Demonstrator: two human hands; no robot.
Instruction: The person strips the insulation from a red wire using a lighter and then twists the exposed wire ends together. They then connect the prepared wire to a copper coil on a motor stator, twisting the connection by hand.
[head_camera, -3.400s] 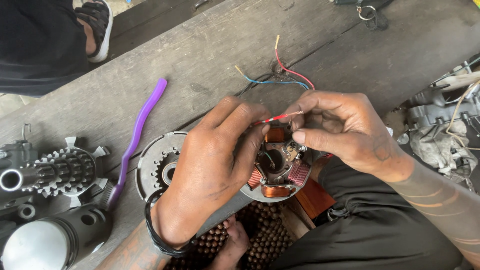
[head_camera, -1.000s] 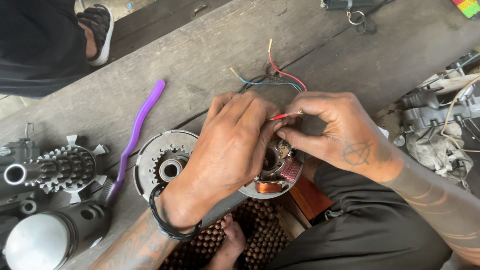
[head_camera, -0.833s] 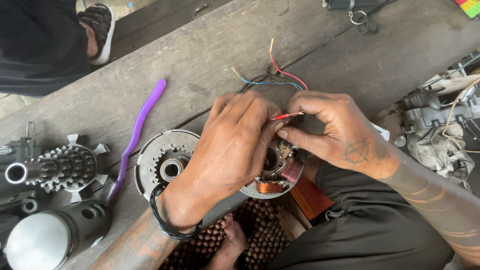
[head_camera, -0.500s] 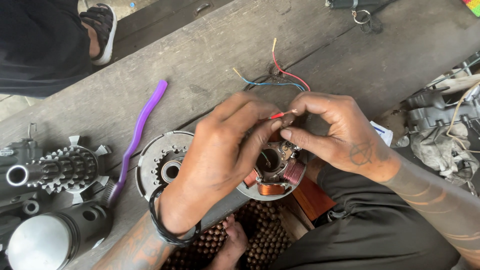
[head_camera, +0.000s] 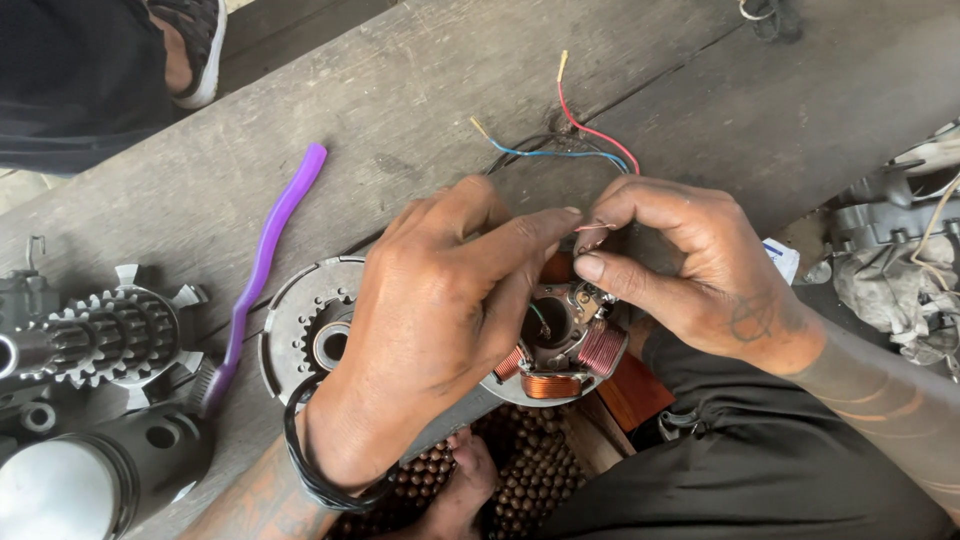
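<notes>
On a worn wooden bench (head_camera: 420, 90), the left hand (head_camera: 440, 310) steadies the coil plate (head_camera: 560, 350) over the lap while the right hand (head_camera: 690, 270) pinches a thin red wire (head_camera: 592, 228) above it, seemingly unfinished, other wires (head_camera: 560, 150) loose.

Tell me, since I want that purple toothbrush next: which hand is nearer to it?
Left. The left hand lies just right of the purple toothbrush; the right hand is farther right, beyond the left hand.

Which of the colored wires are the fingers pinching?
The thin red wire, pinched between the left hand and right hand. The blue wire and the other red wire lie loose on the wooden bench.
</notes>
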